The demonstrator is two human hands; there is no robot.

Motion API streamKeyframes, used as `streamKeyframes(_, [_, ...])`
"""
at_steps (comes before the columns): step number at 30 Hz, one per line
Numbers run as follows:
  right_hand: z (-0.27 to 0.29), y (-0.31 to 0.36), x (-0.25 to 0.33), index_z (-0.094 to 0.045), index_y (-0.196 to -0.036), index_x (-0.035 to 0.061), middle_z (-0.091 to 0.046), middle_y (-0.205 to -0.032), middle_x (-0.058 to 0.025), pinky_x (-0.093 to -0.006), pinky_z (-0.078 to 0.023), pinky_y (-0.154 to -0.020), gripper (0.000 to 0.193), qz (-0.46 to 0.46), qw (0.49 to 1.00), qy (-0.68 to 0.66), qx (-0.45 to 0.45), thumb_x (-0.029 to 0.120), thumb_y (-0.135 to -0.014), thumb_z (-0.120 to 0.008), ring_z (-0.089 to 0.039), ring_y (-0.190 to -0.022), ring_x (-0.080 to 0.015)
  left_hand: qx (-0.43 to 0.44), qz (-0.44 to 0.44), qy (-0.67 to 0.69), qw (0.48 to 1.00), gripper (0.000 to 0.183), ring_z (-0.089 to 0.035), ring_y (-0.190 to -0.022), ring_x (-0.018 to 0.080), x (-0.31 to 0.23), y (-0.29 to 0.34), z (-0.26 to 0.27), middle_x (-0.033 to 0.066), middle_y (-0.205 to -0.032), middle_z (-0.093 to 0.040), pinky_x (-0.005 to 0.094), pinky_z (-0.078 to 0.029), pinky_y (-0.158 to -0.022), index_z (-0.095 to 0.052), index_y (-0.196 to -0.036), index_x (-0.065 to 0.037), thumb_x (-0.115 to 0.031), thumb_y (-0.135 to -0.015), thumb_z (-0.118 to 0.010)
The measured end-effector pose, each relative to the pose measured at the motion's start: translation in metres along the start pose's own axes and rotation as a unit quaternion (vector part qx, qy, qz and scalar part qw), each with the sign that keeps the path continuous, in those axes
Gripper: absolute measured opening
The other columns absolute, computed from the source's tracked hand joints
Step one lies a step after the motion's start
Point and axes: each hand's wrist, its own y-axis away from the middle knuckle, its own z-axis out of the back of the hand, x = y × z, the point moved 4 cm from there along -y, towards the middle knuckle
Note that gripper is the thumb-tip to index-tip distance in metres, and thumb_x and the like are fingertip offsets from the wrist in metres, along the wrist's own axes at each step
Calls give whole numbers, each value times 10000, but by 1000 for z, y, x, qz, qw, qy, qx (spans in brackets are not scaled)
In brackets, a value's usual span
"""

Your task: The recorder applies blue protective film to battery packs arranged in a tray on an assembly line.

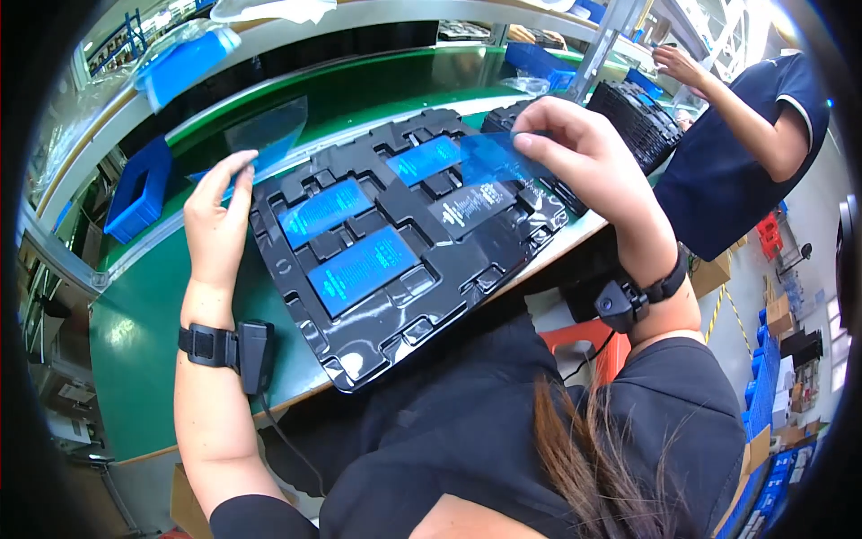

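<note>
A black moulded tray (359,355) lies tilted at the green bench's front edge. In its pockets sit flat, phone-style batteries: a blue-faced battery (364,269) nearest me, another blue-faced battery (325,212) behind it, and a third (426,161) at the far side. A dark grey battery (473,208) with white print sits at the right. Above it, my right hand (584,148) pinches a see-through blue film (492,160) between thumb and fingers. My left hand (218,207), beyond the tray's left edge, is closed on a thin clear film (269,135).
A blue bin (141,190) stands on the left of the green bench (135,332). Stacked black trays (636,124) and another blue bin (539,65) are at the far right. A co-worker in a dark shirt (741,171) stands there. A metal shelf rail (377,40) runs overhead.
</note>
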Motion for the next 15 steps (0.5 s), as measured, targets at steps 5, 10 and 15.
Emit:
streamKeyframes(5, [-20,-12,-9,-603,-883,13,-534,-748,43,-196,-375,-614,208,-52,993,-6,105,201,-828,-671,-459,-699,-30,6,18,4,1000,173,-621,-938,145,2,2,-2,71,-997,-676,257,-461,-833,-668,-1033,-42,-77,-876,-606])
streamKeyframes(10, [-35,-20,-21,-629,-864,25,-579,-752,16,-217,-394,-626,201,-68,981,20,180,216,-820,-675,-497,-711,-50,7,30,7,1000,180,-620,-942,142,3,3,-2,65,-1000,-677,255,-457,-845,-671,-1040,-49,-76,-872,-612])
streamKeyframes(15, [-44,-24,-19,-633,-872,30,-584,-734,5,-229,-400,-617,205,-59,975,57,206,215,-806,-689,-501,-698,-56,4,16,-6,1000,184,-620,-942,143,1,3,-1,64,-1003,-676,257,-458,-850,-672,-1044,-53,-70,-870,-613])
